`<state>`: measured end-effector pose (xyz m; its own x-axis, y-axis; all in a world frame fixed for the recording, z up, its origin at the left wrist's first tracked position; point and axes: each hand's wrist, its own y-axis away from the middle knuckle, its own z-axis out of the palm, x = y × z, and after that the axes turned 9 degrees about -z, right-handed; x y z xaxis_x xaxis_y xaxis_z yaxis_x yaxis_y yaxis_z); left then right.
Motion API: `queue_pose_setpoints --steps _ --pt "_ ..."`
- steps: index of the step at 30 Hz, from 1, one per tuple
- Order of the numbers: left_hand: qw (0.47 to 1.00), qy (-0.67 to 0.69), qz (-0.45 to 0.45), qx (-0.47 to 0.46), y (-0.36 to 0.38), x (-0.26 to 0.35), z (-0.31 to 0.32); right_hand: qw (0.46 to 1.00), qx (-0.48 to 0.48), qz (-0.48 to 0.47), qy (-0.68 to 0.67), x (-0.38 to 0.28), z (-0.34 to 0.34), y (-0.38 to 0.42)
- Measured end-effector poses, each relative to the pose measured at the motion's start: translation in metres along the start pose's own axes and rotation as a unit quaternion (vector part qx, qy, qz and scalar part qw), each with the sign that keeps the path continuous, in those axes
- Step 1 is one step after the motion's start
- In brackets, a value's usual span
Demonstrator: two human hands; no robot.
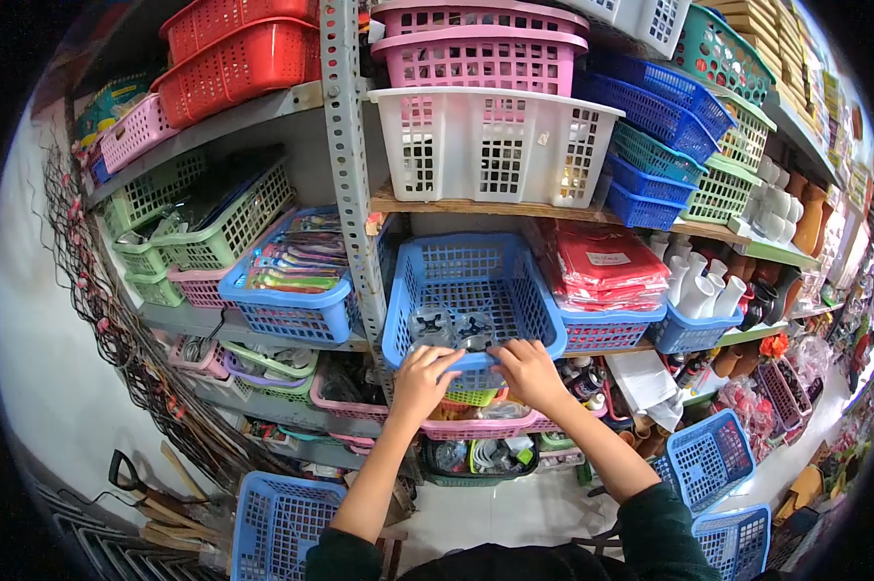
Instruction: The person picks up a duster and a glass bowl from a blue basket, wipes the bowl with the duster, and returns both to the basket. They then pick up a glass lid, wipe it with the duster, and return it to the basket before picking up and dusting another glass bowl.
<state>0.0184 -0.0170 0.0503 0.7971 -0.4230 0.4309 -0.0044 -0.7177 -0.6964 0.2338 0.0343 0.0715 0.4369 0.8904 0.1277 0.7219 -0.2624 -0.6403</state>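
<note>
A blue plastic basket [466, 252] with lattice walls sits on the middle shelf in front of me, its front edge towards me. At its front lie clear round plastic items [430, 324] with dark cross-shaped centres; their kind I cannot make out. My left hand [422, 380] has its fingers curled over the left part of the basket's front rim. Farther right on that rim, my right hand [529, 371] grips it the same way, fingertips hidden partly inside.
A metal shelf post [348, 145] stands left of the basket. Red plastic-wrapped packs [597, 266] lie to its right, and a white basket [500, 145] sits on the shelf above. Blue baskets [282, 528] stand low at left and right [713, 455]. Pink trays [480, 428] are below.
</note>
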Motion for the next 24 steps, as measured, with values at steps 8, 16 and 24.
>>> queue_pose_setpoints --steps 8,16,24 --pt "0.996 -0.083 -0.012 0.029 -0.014 -0.007 0.012 0.996 0.066 0.062 0.018 0.01 0.022 -0.008" --pt "0.998 -0.063 -0.019 0.024 0.023 0.029 0.026 0.984 0.123 0.127 -0.028 -0.031 0.007 0.02" --pt "0.991 0.115 0.012 -0.062 0.04 0.085 0.071 0.934 0.12 0.318 -0.106 -0.062 -0.023 0.103"
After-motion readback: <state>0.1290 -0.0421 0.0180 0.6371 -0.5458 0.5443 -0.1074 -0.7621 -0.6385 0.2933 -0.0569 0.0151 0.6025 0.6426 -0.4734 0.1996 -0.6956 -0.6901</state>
